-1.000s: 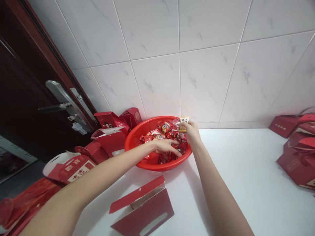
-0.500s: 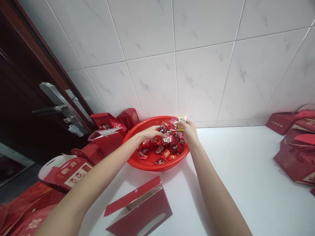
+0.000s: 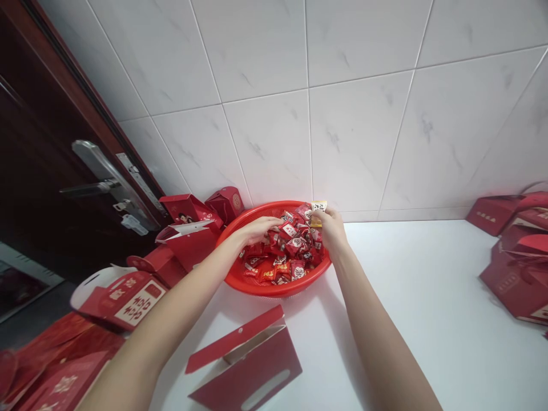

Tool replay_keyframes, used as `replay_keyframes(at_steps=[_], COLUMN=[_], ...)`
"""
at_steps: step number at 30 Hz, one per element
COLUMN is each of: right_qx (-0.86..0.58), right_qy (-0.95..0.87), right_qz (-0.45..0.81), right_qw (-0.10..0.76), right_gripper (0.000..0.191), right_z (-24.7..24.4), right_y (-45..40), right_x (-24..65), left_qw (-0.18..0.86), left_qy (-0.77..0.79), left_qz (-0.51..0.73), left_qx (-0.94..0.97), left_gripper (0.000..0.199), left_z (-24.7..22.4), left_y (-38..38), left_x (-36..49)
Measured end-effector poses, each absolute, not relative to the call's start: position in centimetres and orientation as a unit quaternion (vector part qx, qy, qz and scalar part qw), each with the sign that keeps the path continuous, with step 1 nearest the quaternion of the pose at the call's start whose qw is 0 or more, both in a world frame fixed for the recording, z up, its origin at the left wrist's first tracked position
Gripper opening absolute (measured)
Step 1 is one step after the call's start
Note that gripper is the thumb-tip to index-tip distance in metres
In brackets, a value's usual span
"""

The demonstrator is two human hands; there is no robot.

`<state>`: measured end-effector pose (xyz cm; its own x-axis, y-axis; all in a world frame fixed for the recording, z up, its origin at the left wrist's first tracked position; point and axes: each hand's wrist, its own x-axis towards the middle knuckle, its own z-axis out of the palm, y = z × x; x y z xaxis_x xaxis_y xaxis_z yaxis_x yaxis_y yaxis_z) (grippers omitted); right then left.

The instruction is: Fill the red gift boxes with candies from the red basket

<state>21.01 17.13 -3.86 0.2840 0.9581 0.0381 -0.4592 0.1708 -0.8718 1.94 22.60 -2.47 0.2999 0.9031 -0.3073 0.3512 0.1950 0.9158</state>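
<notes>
A red plastic basket (image 3: 240,279) stands against the wall, holding many wrapped candies (image 3: 295,245), mostly red and dark red. My left hand (image 3: 260,229) reaches over its left side, fingers stretched out among the candies, the thumb partly hidden. At the back right rim, my right hand (image 3: 333,226) pinches a yellow and white candy packet (image 3: 319,206) between thumb and fingers. Nearer to me, a red gift box (image 3: 257,365) sits on the white table with its lid flap raised and a gap below it.
Several red gift boxes (image 3: 132,297) crowd the left side, beside a dark door with a metal handle (image 3: 98,171). More red boxes (image 3: 514,274) are stacked at the right edge. A tiled wall (image 3: 355,142) rises behind the white table (image 3: 411,285).
Candies under my left hand have shifted, some toward the front of the basket. My left hand has moved slightly; my right hand still pinches the yellow and white packet.
</notes>
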Motion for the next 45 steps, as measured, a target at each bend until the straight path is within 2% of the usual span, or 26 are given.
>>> replay_keyframes(at_steps=[4,12,18,25,34,39,42,45], right_qx=[-0.399,-0.394,-0.391,-0.393,-0.392,-0.381,-0.377,-0.375], right_qy=[-0.321,-0.324,-0.324,-0.324,-0.318,-0.329,-0.337,-0.342], right_qz=[0.508,0.509,0.508,0.508,0.508,0.512,0.517,0.525], right_qw=[0.692,0.693,0.696,0.694,0.698,0.696,0.691,0.684], right_gripper=[0.012,0.009,0.008,0.008,0.008,0.008,0.009,0.009], right_z=[-3.8,-3.8,-3.9,-3.9,-3.7,-3.6,-3.6,-3.7], right_y=[17.0,17.0,17.3,17.2,17.3,17.0,16.9,16.9], right_x=[21.0,21.0,21.0,21.0,20.9,20.9,20.9,20.9], left_qw=[0.553,0.545,0.523,0.492,0.378,0.309,0.301,0.296], left_qy=[0.531,0.504,0.487,0.420,0.412,0.394,0.411,0.435], left_qz=[0.270,0.288,0.274,0.127,-0.006,-0.079,-0.029,0.127], left_qx=[0.583,0.605,0.644,0.752,0.829,0.862,0.860,0.841], left_gripper=[0.023,0.044,0.023,0.042,0.040,0.022,0.011,0.018], left_z=[-2.9,-2.8,-2.6,-2.9,-3.7,-3.9,-3.0,-2.0], left_y=[23.2,23.2,22.7,22.1,21.1,20.5,20.4,20.8], left_x=[1.7,1.2,1.2,1.6,2.1,2.6,2.4,2.1])
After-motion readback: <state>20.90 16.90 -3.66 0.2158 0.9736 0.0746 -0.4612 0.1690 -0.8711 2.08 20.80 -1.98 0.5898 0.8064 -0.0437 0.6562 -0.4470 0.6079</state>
